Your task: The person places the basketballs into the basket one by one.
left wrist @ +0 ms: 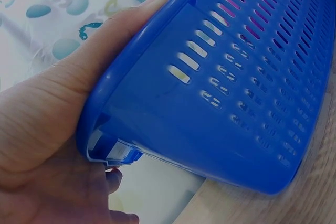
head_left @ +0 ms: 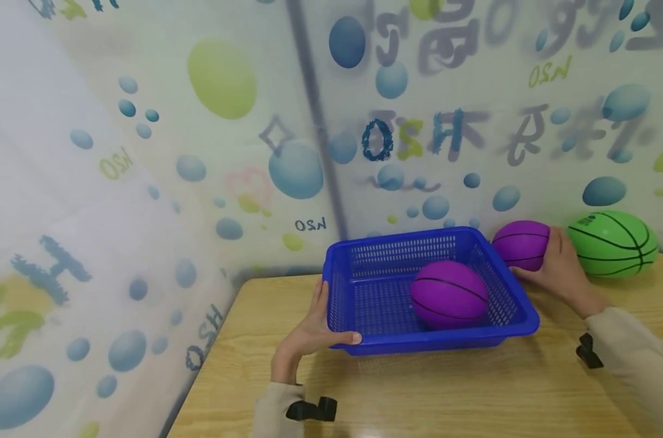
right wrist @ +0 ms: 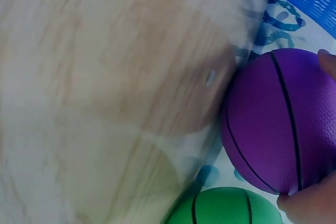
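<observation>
A blue plastic basket (head_left: 419,342) with slotted walls stands on the wooden table, and a purple ball (head_left: 449,294) with black lines lies inside it toward the right. My left hand (head_left: 311,328) grips the basket's left side, its thumb over the front rim; the left wrist view shows the rim (left wrist: 137,45) held close up. To the right of the basket, my right hand (head_left: 564,271) holds a second purple ball (head_left: 520,243), thumb on the near side and fingers on the right. In the right wrist view this ball (right wrist: 268,124) shows partly between thumb and fingertip.
Just right of the held ball sits a green ball (head_left: 613,243) with black lines, at the table's back. A white curtain (head_left: 227,152) printed with bubbles and letters hangs behind and to the left of the wooden table (head_left: 397,395).
</observation>
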A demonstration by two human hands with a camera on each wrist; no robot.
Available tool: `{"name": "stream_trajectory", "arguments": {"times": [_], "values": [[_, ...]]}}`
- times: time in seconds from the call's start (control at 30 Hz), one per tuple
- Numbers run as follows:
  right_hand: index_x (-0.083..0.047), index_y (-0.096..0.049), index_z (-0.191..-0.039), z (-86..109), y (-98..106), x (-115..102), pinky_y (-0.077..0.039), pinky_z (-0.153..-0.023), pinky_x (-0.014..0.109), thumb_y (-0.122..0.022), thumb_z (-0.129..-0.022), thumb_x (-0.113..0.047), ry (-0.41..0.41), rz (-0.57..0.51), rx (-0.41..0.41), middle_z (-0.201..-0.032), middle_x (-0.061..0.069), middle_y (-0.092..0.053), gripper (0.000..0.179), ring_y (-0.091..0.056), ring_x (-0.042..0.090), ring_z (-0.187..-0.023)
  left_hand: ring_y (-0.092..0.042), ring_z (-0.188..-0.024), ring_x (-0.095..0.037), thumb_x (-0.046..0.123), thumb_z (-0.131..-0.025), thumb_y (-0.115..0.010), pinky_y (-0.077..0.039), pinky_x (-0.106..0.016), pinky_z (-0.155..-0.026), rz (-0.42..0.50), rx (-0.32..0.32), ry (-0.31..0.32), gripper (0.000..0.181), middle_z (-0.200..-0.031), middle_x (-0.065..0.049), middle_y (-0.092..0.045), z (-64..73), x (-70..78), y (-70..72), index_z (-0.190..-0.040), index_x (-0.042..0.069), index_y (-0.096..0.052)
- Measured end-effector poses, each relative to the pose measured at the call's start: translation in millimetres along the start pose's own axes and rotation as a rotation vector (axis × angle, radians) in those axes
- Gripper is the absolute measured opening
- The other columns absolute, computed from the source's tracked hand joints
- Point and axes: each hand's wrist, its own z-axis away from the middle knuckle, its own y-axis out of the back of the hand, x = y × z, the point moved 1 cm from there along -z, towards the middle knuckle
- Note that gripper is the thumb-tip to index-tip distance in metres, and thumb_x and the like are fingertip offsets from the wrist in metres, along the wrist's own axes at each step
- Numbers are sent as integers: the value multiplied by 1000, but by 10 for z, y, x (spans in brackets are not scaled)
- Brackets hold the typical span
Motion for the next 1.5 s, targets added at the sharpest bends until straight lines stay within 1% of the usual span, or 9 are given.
{"name": "stream_trajectory", "arguments": {"times": [0.2, 0.33, 0.47, 0.63, 0.87, 0.97, 1.2, 1.37, 1.5], "values": [[14, -4, -138, 42, 4, 19, -27, -86, 69, -85, -62, -20, -89, -19, 4, -125, 43, -20, 116, -25, 60, -109, 4, -139, -29, 49, -63, -81, -15, -55, -106, -4, 6, -6, 130, -153, -3, 17, 9, 20, 27, -149, 14, 10], [14, -4, -139, 64, 30, 11, -27, -86, 69, -85, -64, -22, -130, -38, 13, -126, 44, -21, 116, -25, 59, -110, 2, -139, -31, 47, -63, -82, -16, -56, -106, -2, 17, -10, 130, -153, -5, 15, 7, 27, 32, -149, 13, 8], [16, -7, -137, 81, 53, -12, -29, -84, 69, -85, -64, -21, -116, -42, 19, -123, 45, -24, 113, -28, 59, -107, 1, -139, -31, 46, -64, -82, -18, -55, -105, 0, 3, 6, 128, -153, -4, 15, 5, 10, 13, -149, 14, 8], [15, -11, -138, 37, 129, -62, -29, -84, 69, -85, -65, -19, -91, -78, 74, -122, 44, -27, 109, -30, 59, -107, 0, -139, -32, 46, -64, -81, -19, -55, -105, 2, 10, 2, 128, -154, -5, 15, 0, -1, 14, -149, 13, 8], [10, -12, -140, -52, 316, -170, -30, -83, 69, -82, -69, -25, -134, -123, 124, -126, 41, -28, 105, -32, 57, -110, 0, -139, -34, 41, -62, -84, -18, -58, -104, 13, 22, -1, 131, -153, -10, 14, 11, -15, 33, -149, 11, 9], [7, -15, -140, -64, 437, -219, -31, -83, 69, -83, -68, -23, -138, -138, 155, -127, 39, -30, 103, -33, 56, -110, 1, -139, -32, 43, -63, -83, -18, -56, -105, 8, 14, 3, 129, -154, -8, 14, 10, -6, 8, -149, 12, 8], [2, -8, -145, -113, 592, -408, -30, -83, 70, -81, -71, -27, -151, -174, 139, -133, 37, -26, 107, -32, 55, -114, 1, -139, -32, 47, -64, -82, -18, -55, -106, 13, 19, 7, 128, -154, -8, 14, 10, -2, 4, -149, 11, 8], [-2, -14, -146, -81, 587, -559, -33, -78, 68, -83, -68, -23, -103, -210, 165, -132, 34, -32, 107, -37, 52, -110, 0, -138, -34, 48, -64, -81, -18, -56, -105, 18, 7, 10, 129, -153, -10, 14, 52, -7, -22, -149, 9, 7], [-6, -16, -147, -129, 572, -723, -35, -77, 68, -85, -66, -23, -59, -229, 174, -133, 31, -34, 108, -39, 51, -110, -2, -138, -34, 48, -65, -80, -20, -56, -105, 21, 11, -17, 128, -153, -10, 13, 24, -6, -16, -149, 10, 8]]}}
